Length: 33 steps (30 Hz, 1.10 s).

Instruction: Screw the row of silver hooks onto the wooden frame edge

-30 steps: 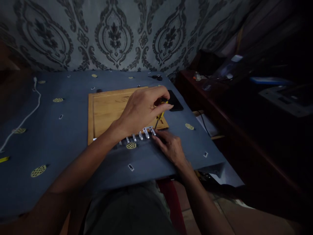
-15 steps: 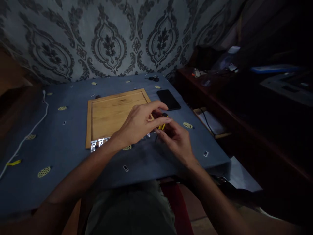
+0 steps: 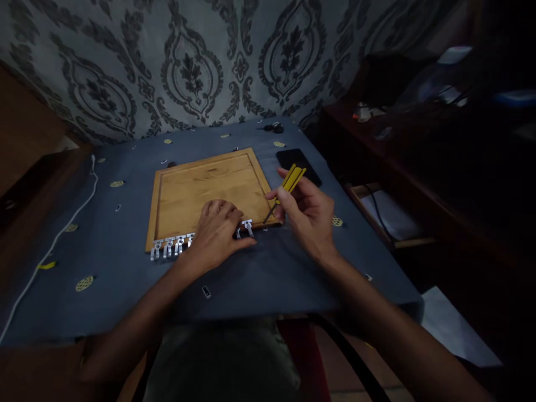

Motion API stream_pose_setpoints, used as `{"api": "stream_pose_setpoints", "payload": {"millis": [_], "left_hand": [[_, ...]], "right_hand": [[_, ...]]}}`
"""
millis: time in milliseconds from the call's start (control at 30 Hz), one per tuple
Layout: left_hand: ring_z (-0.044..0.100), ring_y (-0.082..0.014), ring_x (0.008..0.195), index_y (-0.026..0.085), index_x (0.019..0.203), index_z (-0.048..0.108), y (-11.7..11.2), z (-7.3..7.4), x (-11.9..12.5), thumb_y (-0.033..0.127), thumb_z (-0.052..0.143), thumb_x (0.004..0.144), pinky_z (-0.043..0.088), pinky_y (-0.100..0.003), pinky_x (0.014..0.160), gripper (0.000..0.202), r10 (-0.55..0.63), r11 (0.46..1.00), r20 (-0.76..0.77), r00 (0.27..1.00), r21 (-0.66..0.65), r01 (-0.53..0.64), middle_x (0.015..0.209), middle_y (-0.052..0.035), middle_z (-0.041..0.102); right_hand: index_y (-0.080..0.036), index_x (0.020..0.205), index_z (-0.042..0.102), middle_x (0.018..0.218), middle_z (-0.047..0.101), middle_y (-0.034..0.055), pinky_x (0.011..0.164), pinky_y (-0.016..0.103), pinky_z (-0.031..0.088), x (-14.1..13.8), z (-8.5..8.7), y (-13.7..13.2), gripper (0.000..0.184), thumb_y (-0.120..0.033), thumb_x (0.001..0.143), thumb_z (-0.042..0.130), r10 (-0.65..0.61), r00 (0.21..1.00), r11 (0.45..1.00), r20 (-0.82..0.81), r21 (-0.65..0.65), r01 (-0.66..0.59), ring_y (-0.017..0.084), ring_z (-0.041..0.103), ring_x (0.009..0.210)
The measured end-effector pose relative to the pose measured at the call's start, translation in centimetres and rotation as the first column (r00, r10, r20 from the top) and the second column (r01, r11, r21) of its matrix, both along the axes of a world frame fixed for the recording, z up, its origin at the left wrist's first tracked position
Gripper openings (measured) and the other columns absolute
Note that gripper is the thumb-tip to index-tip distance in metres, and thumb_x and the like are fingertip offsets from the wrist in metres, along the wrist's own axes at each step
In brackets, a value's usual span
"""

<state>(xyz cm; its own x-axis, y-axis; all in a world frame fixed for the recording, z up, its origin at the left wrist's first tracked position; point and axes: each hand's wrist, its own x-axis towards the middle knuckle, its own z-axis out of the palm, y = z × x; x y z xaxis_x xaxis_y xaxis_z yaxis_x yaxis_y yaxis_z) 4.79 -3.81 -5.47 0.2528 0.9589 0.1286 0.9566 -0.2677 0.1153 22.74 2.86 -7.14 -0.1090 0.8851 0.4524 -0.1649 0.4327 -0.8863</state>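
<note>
My right hand (image 3: 310, 215) pinches a small yellow-handled screwdriver (image 3: 288, 187), its tip down near the front right corner of a wooden board (image 3: 196, 190). My left hand (image 3: 218, 231) lies knuckles-up with curled fingers on a row of small silver metal brackets (image 3: 171, 245) lined along the board's front edge. Part of the row is hidden under that hand; one bracket (image 3: 248, 226) shows to its right.
The board lies on a blue-grey cloth-covered table (image 3: 104, 268). A black phone (image 3: 302, 162) lies right of the board, a white cable (image 3: 62, 229) runs along the left, small yellow discs are scattered about. A dark wooden shelf (image 3: 377, 167) stands to the right.
The screwdriver passed from my left hand to my right hand. My left hand dropped onto the row of brackets; my right hand lifted off the table edge.
</note>
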Motion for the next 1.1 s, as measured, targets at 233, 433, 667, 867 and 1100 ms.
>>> {"api": "stream_pose_setpoints", "payload": {"millis": [233,433,667,867,1100], "left_hand": [[0.054,-0.0307,0.111,0.017,0.113,0.072,-0.1,-1.1,-0.1,0.056,0.078,0.083,0.040,-0.049,0.104,0.049,0.004,1.000,0.023,1.000,0.006,-0.004,0.109,-0.0078,0.068],[0.054,-0.0305,0.114,0.017,0.109,0.073,0.0,-1.6,-0.1,0.053,0.078,0.085,0.042,-0.050,0.104,0.044,-0.010,1.000,0.052,0.999,0.024,0.009,0.111,-0.0088,0.069],[0.056,-0.0300,0.112,0.017,0.107,0.074,0.0,-1.3,0.0,0.045,0.081,0.084,0.044,-0.049,0.101,0.036,-0.033,0.999,0.055,0.998,0.018,0.032,0.111,-0.0088,0.071],[0.056,-0.0298,0.111,0.018,0.106,0.074,0.2,-0.9,0.1,0.046,0.080,0.084,0.045,-0.049,0.100,0.036,-0.035,0.999,0.057,0.998,-0.021,0.037,0.109,-0.0082,0.071],[0.056,-0.0304,0.112,0.015,0.110,0.074,0.2,-1.1,0.2,0.044,0.082,0.083,0.044,-0.050,0.104,0.040,-0.019,0.998,0.082,0.996,-0.051,0.023,0.109,-0.0080,0.071]], "right_hand": [[-0.026,0.120,0.071,0.085,0.075,0.0004,0.046,0.028,0.053,0.0,-0.8,-0.6,0.034,-0.048,0.094,0.069,-0.029,0.999,0.999,-0.030,-0.013,0.029,0.010,0.053,0.048],[-0.026,0.121,0.071,0.086,0.075,0.0001,0.046,0.028,0.053,0.6,-0.9,-1.1,0.030,-0.043,0.096,0.068,-0.010,0.999,0.999,-0.042,-0.033,0.008,0.010,0.054,0.049],[-0.028,0.127,0.069,0.087,0.075,-0.0009,0.049,0.028,0.053,1.2,-1.0,-1.6,0.030,-0.039,0.099,0.065,0.037,0.999,0.997,0.016,-0.072,-0.036,0.011,0.058,0.053],[-0.029,0.129,0.066,0.096,0.076,0.0011,0.052,0.030,0.057,1.4,-1.1,-1.8,0.032,-0.042,0.100,0.063,0.047,0.999,0.997,0.019,-0.061,-0.046,0.012,0.060,0.055],[-0.029,0.126,0.061,0.097,0.075,0.0010,0.059,0.032,0.060,1.2,-1.3,-2.1,0.027,-0.041,0.102,0.061,0.049,0.998,0.997,0.027,-0.059,-0.048,0.013,0.065,0.060]]}}
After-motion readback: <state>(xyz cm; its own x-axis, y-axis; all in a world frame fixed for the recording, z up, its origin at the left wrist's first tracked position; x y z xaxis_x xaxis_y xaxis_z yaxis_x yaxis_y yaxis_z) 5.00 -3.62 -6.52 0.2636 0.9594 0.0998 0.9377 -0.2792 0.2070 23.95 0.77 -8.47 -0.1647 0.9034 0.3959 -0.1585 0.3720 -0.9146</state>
